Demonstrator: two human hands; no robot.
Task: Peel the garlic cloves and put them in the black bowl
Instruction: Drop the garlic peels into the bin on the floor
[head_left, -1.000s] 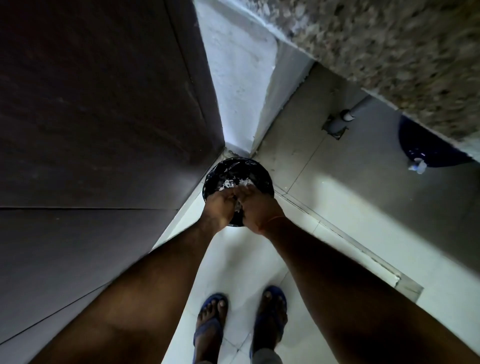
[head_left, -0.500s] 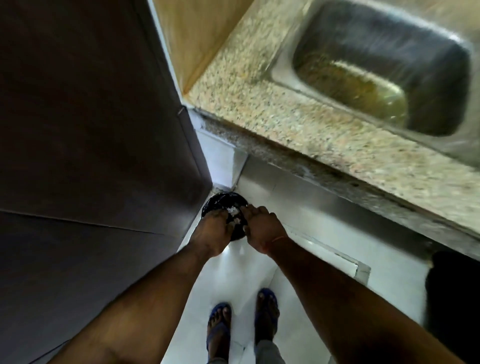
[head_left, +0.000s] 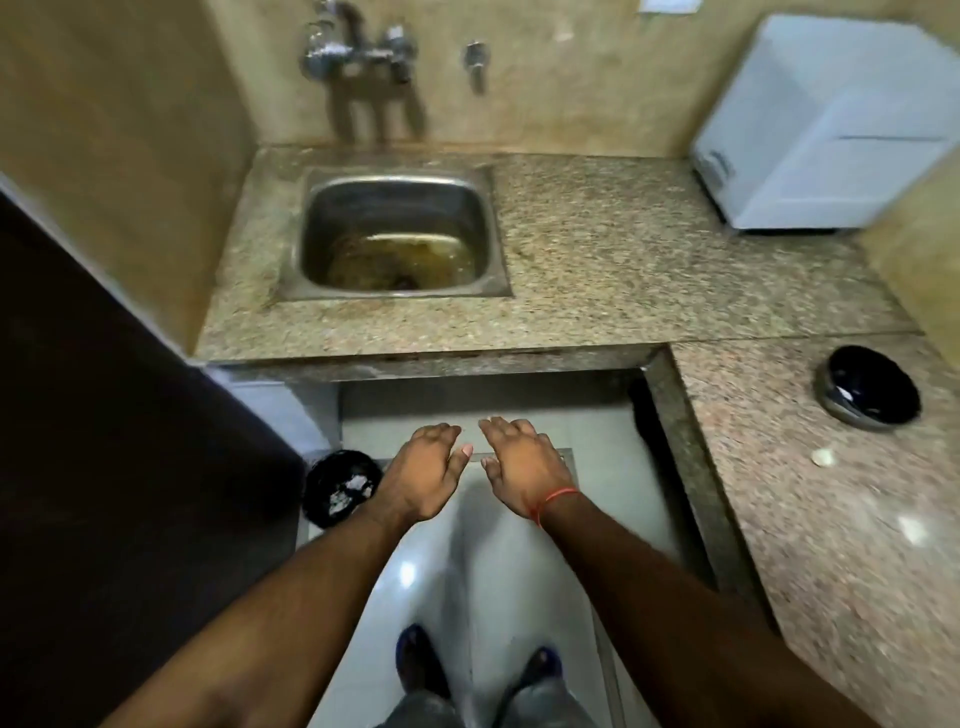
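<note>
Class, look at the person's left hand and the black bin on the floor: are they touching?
Cannot tell. In the head view the left hand is open and overlaps the rim of the black bin at its wrist side; the hand may simply be higher up.

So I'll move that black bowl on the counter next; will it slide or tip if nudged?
The bowl looks round, low and wide, so tipping seems unlikely. On the polished counter it would probably slide. Its glossy rim may be slippery to grip.

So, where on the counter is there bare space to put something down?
The widest bare patch of the counter runs from the sink to the white box. On the right, free space lies near of the black bowl and garlic clove. The strip left of the sink is narrow.
</note>
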